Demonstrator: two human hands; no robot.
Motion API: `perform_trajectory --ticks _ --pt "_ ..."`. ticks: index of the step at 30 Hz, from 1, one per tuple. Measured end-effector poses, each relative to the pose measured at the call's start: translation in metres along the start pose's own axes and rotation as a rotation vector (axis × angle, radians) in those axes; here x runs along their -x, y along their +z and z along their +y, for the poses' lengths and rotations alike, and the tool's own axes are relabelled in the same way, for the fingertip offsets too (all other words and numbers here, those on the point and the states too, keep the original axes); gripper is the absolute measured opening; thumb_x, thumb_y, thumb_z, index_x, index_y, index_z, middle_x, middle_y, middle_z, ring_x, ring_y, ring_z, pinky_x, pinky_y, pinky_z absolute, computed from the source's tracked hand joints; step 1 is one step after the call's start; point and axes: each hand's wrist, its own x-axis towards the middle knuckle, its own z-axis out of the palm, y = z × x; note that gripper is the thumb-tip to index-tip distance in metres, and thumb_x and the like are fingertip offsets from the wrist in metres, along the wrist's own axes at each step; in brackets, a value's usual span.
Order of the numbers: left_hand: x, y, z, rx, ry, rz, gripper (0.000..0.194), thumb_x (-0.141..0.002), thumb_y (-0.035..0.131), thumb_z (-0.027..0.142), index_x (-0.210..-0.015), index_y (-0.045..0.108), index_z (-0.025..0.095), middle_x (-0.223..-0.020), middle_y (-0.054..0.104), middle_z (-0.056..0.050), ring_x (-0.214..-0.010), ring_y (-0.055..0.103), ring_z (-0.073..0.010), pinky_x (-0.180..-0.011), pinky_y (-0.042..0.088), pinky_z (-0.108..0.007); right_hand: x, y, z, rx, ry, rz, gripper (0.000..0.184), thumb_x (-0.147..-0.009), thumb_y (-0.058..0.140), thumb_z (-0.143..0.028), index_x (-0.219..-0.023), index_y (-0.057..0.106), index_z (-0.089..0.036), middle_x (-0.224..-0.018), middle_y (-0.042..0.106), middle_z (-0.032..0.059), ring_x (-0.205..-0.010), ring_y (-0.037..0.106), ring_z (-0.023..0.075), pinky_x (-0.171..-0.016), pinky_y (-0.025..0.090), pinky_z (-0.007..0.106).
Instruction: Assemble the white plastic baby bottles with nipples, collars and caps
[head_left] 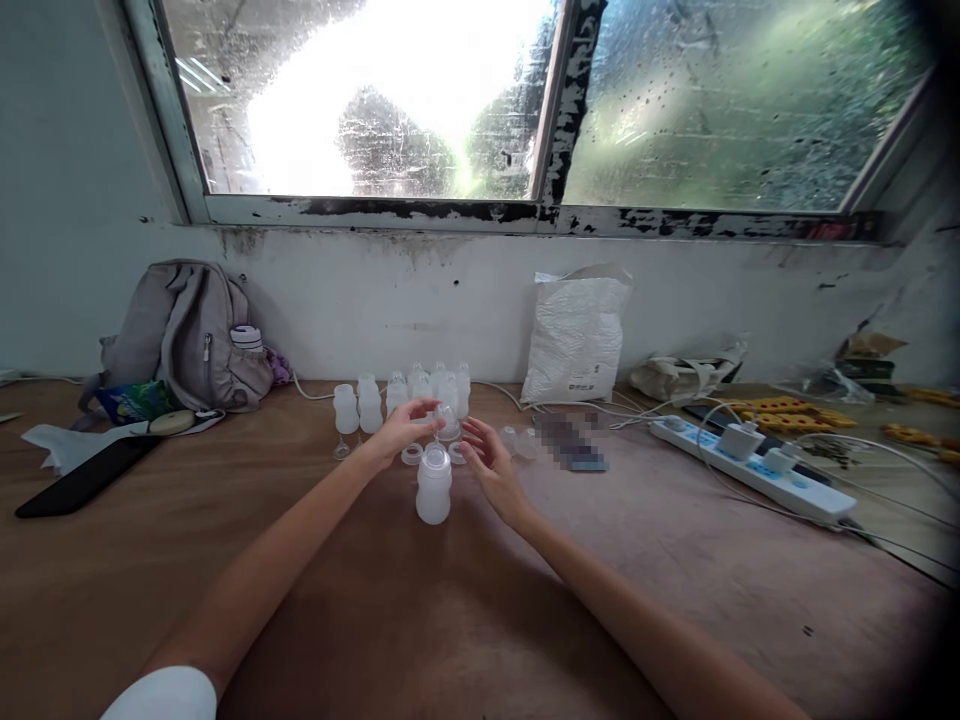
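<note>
A frosted white baby bottle (pixel 433 490) stands upright on the table in front of me, between my forearms. Just behind its top, my left hand (pixel 401 432) pinches a clear dome-shaped cap (pixel 448 422) at its left side. My right hand (pixel 491 468) is to the right of the cap with its fingers apart and curved; it appears to hold nothing. White rings (pixel 412 454) lie on the table by the hands, partly covered by them. Behind stand several more frosted bottles (pixel 370 405), some hidden by my left hand.
A grey backpack (pixel 199 335) and a black flat object (pixel 86 478) are at the left. A white plastic bag (pixel 576 335) leans on the wall. Toward the right lies a white power strip (pixel 750 472) with cables. Small translucent caps (pixel 526 444) sit right of my right hand.
</note>
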Motion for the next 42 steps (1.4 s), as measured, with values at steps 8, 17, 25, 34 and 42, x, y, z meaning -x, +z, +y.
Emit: perform_trajectory --ticks 8,17,25,34,42 --pt "0.008 0.005 0.003 -0.098 -0.054 -0.234 0.051 -0.067 0.062 0.039 -0.114 0.050 0.023 -0.103 0.057 -0.007 -0.098 0.049 -0.0222 -0.078 0.040 -0.032 -0.003 0.001 -0.005 0.138 -0.046 -0.039 0.039 -0.072 0.055 -0.031 -0.109 0.049 -0.019 -0.105 0.056 0.0072 -0.095 0.052 0.0198 -0.081 0.042 0.034" --pt "0.006 -0.003 0.015 -0.113 -0.056 -0.174 0.046 -0.078 0.039 0.053 -0.109 0.050 0.021 -0.113 0.050 -0.008 -0.099 0.048 -0.0204 -0.079 0.039 -0.032 -0.020 -0.037 0.033 0.687 0.111 0.061 0.030 -0.058 0.058 -0.019 -0.084 0.045 -0.017 -0.088 0.053 0.0074 -0.084 0.052 0.0215 -0.075 0.041 0.035" --pt "0.017 -0.013 0.039 -0.155 -0.057 -0.418 0.050 -0.080 0.038 0.050 -0.120 0.039 0.021 -0.113 0.049 -0.009 -0.100 0.048 -0.0203 -0.078 0.038 -0.031 -0.027 -0.060 0.044 0.926 0.227 -0.074 0.027 -0.058 0.060 -0.020 -0.081 0.047 -0.016 -0.076 0.055 0.0066 -0.074 0.054 0.0219 -0.064 0.040 0.030" --pt "0.011 -0.028 0.024 -0.267 -0.138 -0.641 0.067 -0.060 0.070 0.028 -0.120 0.042 0.018 -0.106 0.053 -0.008 -0.095 0.050 -0.0213 -0.073 0.040 -0.027 -0.025 -0.060 0.040 0.853 0.241 -0.083 0.039 -0.057 0.064 -0.024 -0.091 0.048 -0.014 -0.078 0.058 0.0092 -0.071 0.056 0.0231 -0.061 0.042 0.031" --pt "0.008 -0.017 0.004 -0.320 -0.104 -0.844 0.054 -0.054 0.073 0.025 -0.104 0.055 0.018 -0.095 0.058 -0.003 -0.092 0.052 -0.0216 -0.075 0.041 -0.028 -0.015 -0.035 -0.012 0.554 -0.072 0.020 0.024 -0.076 0.047 -0.036 -0.091 0.051 -0.017 -0.090 0.058 0.0076 -0.078 0.055 0.0172 -0.066 0.044 0.029"
